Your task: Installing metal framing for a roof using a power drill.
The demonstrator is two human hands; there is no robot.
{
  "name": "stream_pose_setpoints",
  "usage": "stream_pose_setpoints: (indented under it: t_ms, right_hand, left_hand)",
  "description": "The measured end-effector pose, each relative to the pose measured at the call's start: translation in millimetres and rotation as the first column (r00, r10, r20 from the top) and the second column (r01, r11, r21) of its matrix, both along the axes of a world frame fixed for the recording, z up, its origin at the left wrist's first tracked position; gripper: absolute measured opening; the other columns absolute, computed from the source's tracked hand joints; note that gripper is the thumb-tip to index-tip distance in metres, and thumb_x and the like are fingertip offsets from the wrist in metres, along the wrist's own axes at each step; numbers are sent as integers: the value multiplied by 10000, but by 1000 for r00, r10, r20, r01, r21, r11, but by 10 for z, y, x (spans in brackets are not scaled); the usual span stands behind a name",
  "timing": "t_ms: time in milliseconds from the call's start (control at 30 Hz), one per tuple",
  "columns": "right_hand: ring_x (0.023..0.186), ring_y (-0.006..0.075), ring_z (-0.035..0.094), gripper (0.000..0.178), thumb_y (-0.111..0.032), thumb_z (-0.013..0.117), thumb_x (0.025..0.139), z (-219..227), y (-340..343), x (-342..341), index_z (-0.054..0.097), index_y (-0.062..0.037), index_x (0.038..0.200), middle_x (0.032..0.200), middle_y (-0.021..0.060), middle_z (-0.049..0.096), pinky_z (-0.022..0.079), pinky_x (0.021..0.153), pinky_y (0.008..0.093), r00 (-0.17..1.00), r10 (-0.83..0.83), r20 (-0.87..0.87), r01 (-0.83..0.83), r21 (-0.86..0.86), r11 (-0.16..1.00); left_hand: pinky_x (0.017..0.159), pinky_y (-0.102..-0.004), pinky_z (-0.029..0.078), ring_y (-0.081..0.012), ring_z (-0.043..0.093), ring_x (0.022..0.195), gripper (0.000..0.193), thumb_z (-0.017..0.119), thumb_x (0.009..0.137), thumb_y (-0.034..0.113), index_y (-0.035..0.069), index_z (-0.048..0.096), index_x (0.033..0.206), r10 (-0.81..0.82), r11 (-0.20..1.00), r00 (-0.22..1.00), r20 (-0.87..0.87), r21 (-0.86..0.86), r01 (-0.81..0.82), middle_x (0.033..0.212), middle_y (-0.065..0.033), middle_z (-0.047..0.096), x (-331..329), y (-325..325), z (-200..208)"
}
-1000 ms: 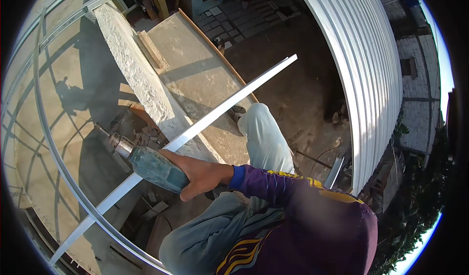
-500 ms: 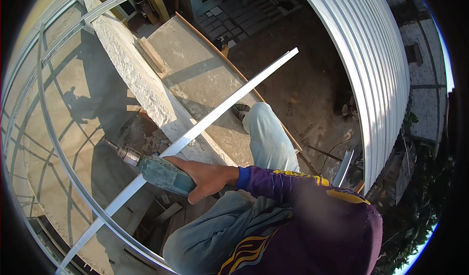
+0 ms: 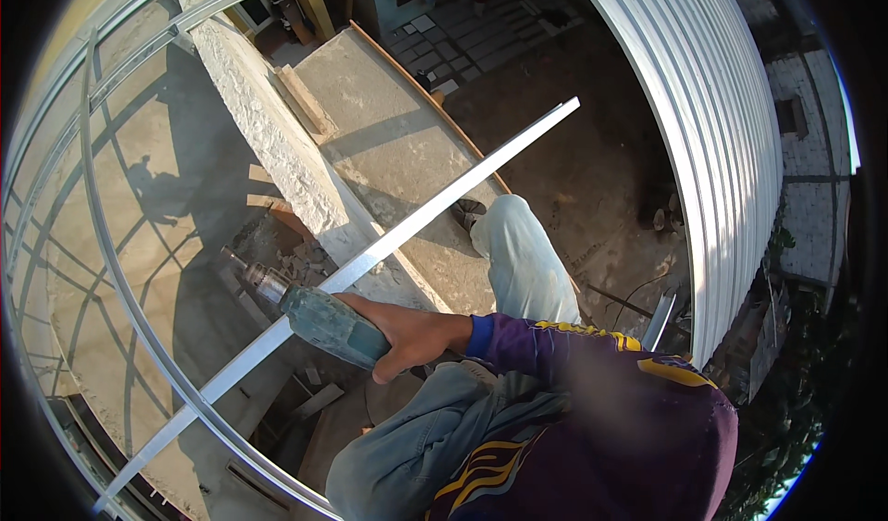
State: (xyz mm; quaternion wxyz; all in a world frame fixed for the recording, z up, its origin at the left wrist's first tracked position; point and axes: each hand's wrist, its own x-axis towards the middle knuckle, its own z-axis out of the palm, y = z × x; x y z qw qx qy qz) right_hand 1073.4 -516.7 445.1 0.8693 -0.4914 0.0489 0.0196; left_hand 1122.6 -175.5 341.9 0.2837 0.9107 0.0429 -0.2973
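My right hand (image 3: 413, 338) reaches in from the right in a purple sleeve and is closed round a worn teal power drill (image 3: 335, 325). The thumb shows on the near side of the drill; the other fingers are mostly hidden beneath it. The metal chuck (image 3: 271, 283) and its bit point up and to the left. Below the drill a long silver metal channel (image 3: 444, 197) runs slantwise from lower left to upper right; whether drill and channel touch I cannot tell. My left hand is out of view.
Curved metal bars (image 3: 125, 290) cross the left side. A rough-topped wall (image 3: 268, 133) and a concrete ledge (image 3: 370, 105) lie below, with my foot on the ledge. Corrugated metal sheeting (image 3: 684, 105) stands at the right. The ground is far down.
The whole scene has shifted slightly to the right in the view. My right hand keeps the same hold on the drill, above the channel.
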Motion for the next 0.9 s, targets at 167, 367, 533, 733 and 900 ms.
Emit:
stream_pose_setpoints:
  t_ms: [167, 367, 533, 733, 900]
  right_hand:
    - [1375, 253, 360, 1148, -186, 783, 635, -88, -3, -52, 143, -11, 1571, 1472, 155, 390, 267, 1155, 354, 999, 17, -39, -17, 13, 1000]
    - [1385, 250, 352, 1147, -165, 780, 632, -17, 32, -18, 140, -16, 1573, 1476, 156, 388, 261, 1160, 355, 999, 39, -11, -39, 5, 999]
    - [1383, 248, 352, 1149, -156, 778, 628, -197, -37, -209, 141, -18, 1574, 1474, 156, 390, 262, 1159, 354, 996, -11, -86, 10, -16, 1000]
    - [1362, 245, 369, 1135, -150, 777, 636, -40, 42, -135, 149, -20, 1573, 1459, 156, 404, 282, 1147, 355, 992, 47, -119, -36, 92, 995]
    - [1370, 257, 364, 1114, -159, 765, 671, 5, -7, -126, 131, -24, 1577, 1463, 159, 394, 277, 1151, 361, 992, 27, -125, -15, 94, 996]
  left_hand:
    - [611, -384, 518, -265, 620, 709, 292, 541, 970, 229, -47, 602, 1042, 29, 982, 976, -217, 188, 13, 859, -177, 614, -151, 672, -766]
    - [604, -377, 528, -257, 636, 710, 280, 556, 956, 214, -44, 607, 1051, -23, 943, 956, -293, 312, 118, 868, -176, 628, -266, 1871, -1851]
    - [600, -340, 533, -203, 632, 692, 248, 539, 950, 172, -45, 606, 1050, 11, 999, 990, -143, 50, -4, 861, -154, 630, -26, 201, -487]
    - [660, -313, 522, -159, 598, 746, 220, 559, 984, 177, -32, 592, 1044, -23, 927, 973, 231, -359, 107, 846, -104, 606, 346, -683, 619]
    - [747, -317, 521, -155, 586, 790, 224, 544, 1014, 182, -18, 566, 1112, -88, 821, 988, 124, -552, 143, 876, -87, 607, 533, -1110, 931]
